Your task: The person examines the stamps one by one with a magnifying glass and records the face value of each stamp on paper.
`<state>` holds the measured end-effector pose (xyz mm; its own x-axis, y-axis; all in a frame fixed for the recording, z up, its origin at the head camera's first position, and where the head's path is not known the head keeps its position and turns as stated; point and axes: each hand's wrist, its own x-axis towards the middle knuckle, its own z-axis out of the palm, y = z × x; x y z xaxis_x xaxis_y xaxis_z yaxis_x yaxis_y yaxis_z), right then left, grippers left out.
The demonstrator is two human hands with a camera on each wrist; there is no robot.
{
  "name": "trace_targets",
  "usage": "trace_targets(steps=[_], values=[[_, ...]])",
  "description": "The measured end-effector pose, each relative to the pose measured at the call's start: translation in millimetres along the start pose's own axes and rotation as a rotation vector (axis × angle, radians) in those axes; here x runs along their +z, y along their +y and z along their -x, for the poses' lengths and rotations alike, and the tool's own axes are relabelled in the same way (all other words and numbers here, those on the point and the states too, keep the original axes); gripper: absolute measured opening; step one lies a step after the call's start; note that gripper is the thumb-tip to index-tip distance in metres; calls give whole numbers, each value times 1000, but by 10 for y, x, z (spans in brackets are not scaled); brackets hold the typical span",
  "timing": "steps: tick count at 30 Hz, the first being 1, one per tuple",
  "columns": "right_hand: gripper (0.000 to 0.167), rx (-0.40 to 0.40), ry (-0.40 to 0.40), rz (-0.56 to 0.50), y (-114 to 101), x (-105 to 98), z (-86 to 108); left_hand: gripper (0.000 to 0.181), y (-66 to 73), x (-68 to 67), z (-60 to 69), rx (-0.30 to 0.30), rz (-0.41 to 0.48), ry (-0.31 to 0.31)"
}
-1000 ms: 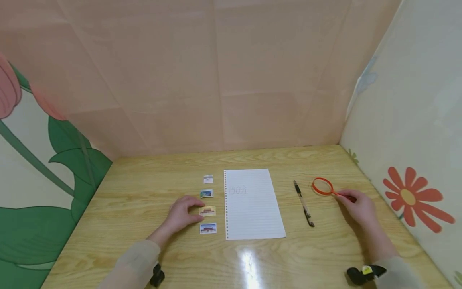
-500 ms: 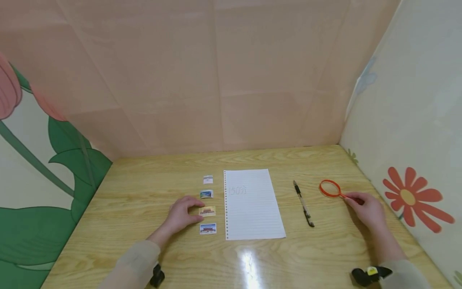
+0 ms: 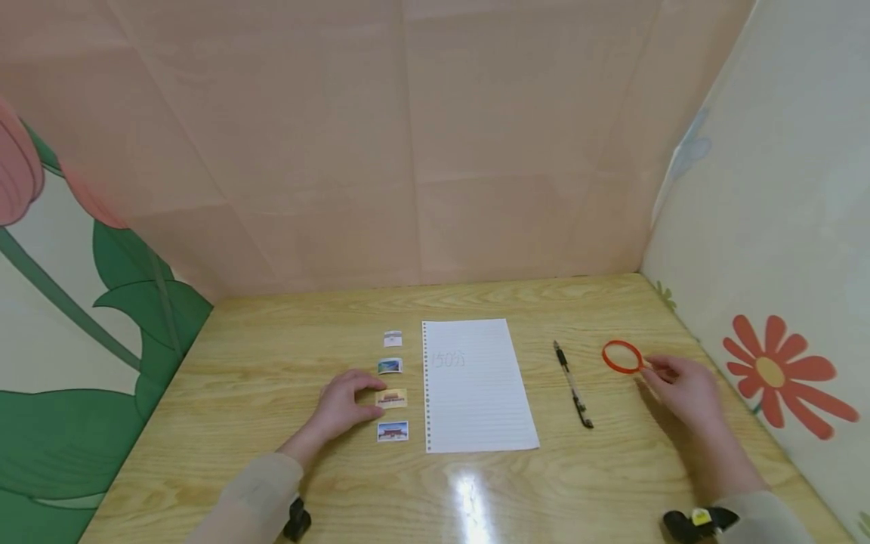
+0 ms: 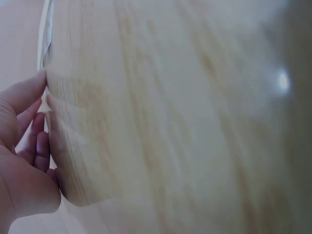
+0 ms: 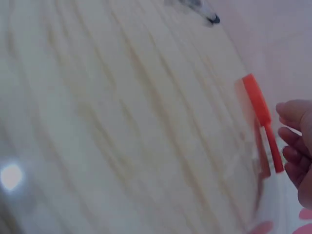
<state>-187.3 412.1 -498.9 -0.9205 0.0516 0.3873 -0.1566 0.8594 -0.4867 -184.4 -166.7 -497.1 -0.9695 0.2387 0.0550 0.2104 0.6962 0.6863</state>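
Note:
My left hand (image 3: pixel 345 400) touches the left corners of a yellowish postage stamp (image 3: pixel 392 398), its thumb below and a finger above. Above that stamp lie a blue-green stamp (image 3: pixel 390 366) and a small pale stamp (image 3: pixel 393 339); below it is a blue stamp picturing a building (image 3: pixel 393 431). On the right, a red magnifying glass (image 3: pixel 621 370) lies on the table. My right hand (image 3: pixel 686 389) is beside its handle. The right wrist view shows a gap between the handle (image 5: pixel 274 148) and the loosely bent fingers (image 5: pixel 292 139).
A lined sheet (image 3: pixel 479 408) with faint writing, "150分", lies right of the stamps. A black-and-clear pen (image 3: pixel 573 384) is between sheet and magnifying glass. The wooden table (image 3: pixel 285 332) meets a pink backdrop (image 3: pixel 326 189) behind and a flowered panel (image 3: pixel 782 264) on the right.
The magnifying glass moved slightly right in my right hand and was set down; that hand's fingers have since come away from the handle. My left hand stayed at the yellowish stamp.

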Motion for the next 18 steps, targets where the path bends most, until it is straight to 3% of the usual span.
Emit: trace_targets(steps=[5, 11, 18], values=[[31, -55, -71, -60, -259, 60, -90, 31, 1, -3, 7, 6, 0, 4], [32, -184, -112, -150, -560, 268, -176, 33, -5, -7, 8, 20, -6, 10], [39, -175, -181, -162, -738, 484, -212, 32, 0, -7, 3, 20, 10, 12]])
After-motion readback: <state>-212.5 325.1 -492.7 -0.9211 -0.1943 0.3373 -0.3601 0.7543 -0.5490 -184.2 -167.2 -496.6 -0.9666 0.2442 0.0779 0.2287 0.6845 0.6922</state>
